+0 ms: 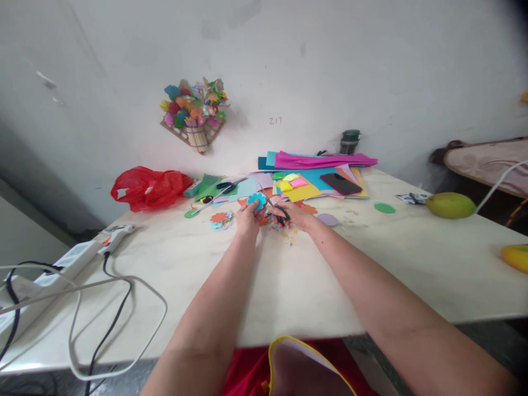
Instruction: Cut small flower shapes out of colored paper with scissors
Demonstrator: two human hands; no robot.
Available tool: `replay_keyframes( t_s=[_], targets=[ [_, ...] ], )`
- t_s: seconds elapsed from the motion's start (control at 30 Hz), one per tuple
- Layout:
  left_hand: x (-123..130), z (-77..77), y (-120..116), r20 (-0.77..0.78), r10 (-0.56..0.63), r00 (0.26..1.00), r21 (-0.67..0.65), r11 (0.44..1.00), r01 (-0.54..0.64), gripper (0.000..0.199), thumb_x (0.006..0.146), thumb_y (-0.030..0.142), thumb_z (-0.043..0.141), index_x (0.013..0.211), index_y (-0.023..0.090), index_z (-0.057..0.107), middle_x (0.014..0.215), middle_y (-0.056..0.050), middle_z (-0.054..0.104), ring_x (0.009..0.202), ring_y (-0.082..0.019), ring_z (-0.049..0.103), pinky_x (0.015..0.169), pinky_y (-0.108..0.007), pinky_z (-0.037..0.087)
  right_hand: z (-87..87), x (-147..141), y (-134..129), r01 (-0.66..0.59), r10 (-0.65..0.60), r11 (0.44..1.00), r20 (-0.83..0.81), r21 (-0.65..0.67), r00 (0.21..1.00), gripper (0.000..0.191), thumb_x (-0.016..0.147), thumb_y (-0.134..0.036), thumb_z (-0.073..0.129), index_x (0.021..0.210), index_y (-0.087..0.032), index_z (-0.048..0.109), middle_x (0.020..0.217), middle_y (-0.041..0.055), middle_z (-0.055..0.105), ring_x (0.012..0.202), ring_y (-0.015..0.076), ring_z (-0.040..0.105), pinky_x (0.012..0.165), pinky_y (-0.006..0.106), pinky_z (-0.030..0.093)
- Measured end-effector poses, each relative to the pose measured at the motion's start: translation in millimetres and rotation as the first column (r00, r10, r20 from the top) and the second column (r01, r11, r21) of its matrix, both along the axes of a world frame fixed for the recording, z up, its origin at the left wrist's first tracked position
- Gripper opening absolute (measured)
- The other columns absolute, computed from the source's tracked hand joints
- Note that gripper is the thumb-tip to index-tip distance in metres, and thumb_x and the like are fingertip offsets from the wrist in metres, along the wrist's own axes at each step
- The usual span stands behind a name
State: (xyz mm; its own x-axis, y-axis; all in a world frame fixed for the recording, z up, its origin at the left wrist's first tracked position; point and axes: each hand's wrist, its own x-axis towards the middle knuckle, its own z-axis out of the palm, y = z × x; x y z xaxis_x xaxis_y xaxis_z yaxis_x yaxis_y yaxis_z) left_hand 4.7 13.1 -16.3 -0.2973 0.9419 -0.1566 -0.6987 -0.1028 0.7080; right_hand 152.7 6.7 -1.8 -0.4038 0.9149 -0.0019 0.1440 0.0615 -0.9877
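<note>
Between the fingers of my left hand (pixel 248 216) is a blue paper flower (pixel 256 201) with a scalloped edge. My right hand (pixel 295 216) grips a pair of dark-handled scissors (pixel 282 213), whose blades point up and left beside the flower. Small yellow and blue paper snippets (pixel 292 237) lie on the table below my hands. Left of them rests a stack of cut paper flowers (pixel 221 219) with an orange one on top. Orange paper pieces lie partly hidden behind my hands. A lilac paper circle (pixel 327 219) lies right of my right wrist.
Coloured sheets (pixel 243 188), larger scissors (pixel 226 186) and a phone (pixel 340 183) lie farther back on the table (pixel 289 286). A red plastic bag (pixel 150 187) and a power strip (pixel 72 261) with loose cables are left. A mango (pixel 451 205) and a green paper oval (pixel 384 208) are right.
</note>
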Motion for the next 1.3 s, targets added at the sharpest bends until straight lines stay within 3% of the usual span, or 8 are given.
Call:
replay_keyframes(
  t_s=[0.27, 0.47, 0.7, 1.0, 1.3],
  targets=[
    [0, 2.0, -1, -0.013, 0.006, 1.0, -0.006, 1.0, -0.006, 0.022, 0.073, 0.005, 0.082, 0.075, 0.017, 0.064, 0.066, 0.0, 0.072, 0.06, -0.015, 0.073, 0.063, -0.023, 0.06, 1.9, -2, -2, 0.014, -0.013, 0.999, 0.006, -0.035, 1.0, 0.042, 0.089, -0.042, 0.081, 0.069, -0.018, 0.054, 0.052, -0.0034, 0.058, 0.036, 0.0068, 0.051, 0.03, 0.016, 0.026],
    [-4, -2.6, 3, -0.03, 0.051, 0.998, -0.003, 0.999, -0.051, 0.017, 0.072, 0.007, 0.081, 0.08, 0.016, 0.07, 0.069, -0.002, 0.074, 0.066, -0.016, 0.074, 0.067, -0.023, 0.059, 1.6, -2, -3, -0.004, 0.004, 1.0, -0.005, -0.028, 1.0, 0.036, 0.09, -0.04, 0.081, 0.074, -0.018, 0.057, 0.054, -0.0012, 0.063, 0.038, 0.0089, 0.056, 0.03, 0.016, 0.029],
    [-6, -6.1, 6, -0.054, -0.011, 0.999, -0.013, 1.0, 0.011, 0.025, 0.069, 0.01, 0.089, 0.078, 0.017, 0.067, 0.071, -0.003, 0.074, 0.064, -0.016, 0.074, 0.069, -0.026, 0.06, -1.8, -2, 0, -0.027, 0.027, 1.0, 0.007, 0.004, 1.0, 0.038, 0.093, -0.045, 0.077, 0.075, -0.018, 0.058, 0.056, -0.0008, 0.066, 0.041, 0.0093, 0.057, 0.031, 0.016, 0.031],
    [0, -0.9, 0, -0.014, -0.016, 1.0, -0.001, 1.0, 0.016, 0.025, 0.071, 0.005, 0.086, 0.074, 0.016, 0.064, 0.069, 0.0, 0.072, 0.06, -0.014, 0.071, 0.07, -0.025, 0.061, -12.2, -2, 8, -0.026, 0.027, 0.997, -0.016, 0.072, 1.0, 0.04, 0.09, -0.048, 0.078, 0.072, -0.019, 0.057, 0.056, -0.0002, 0.064, 0.043, 0.0109, 0.058, 0.033, 0.018, 0.034],
    [0, -0.6, 0, -0.024, -0.021, 0.999, -0.01, 1.0, 0.021, 0.024, 0.07, 0.007, 0.087, 0.076, 0.017, 0.066, 0.07, -0.001, 0.073, 0.071, -0.019, 0.077, 0.075, -0.028, 0.062, -12.7, -3, 8, -0.029, 0.029, 0.996, -0.004, 0.084, 1.0, 0.043, 0.088, -0.052, 0.078, 0.071, -0.02, 0.056, 0.055, -0.001, 0.062, 0.043, 0.0112, 0.055, 0.033, 0.019, 0.033]
  ],
)
